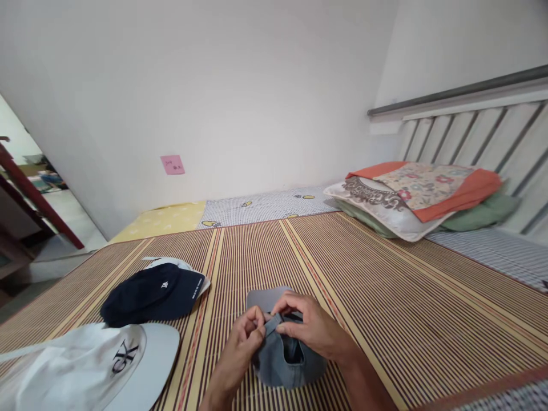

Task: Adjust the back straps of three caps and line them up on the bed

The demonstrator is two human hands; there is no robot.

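White cap [64,365]: dark two-letter logo [125,357] on the front. Big K is clear; the smaller letter overlapping it reads as C or G, can't tell which. Navy cap [141,294]: small white monogram [165,285] on the front, too small to read for sure. White line of lettering [197,288] along its brim, also too small. Pink note [172,165] on the wall [265,103]: dark handwritten marks, illegible.

Grey-blue cap [273,362], brown-and-tan striped mat [252,254]
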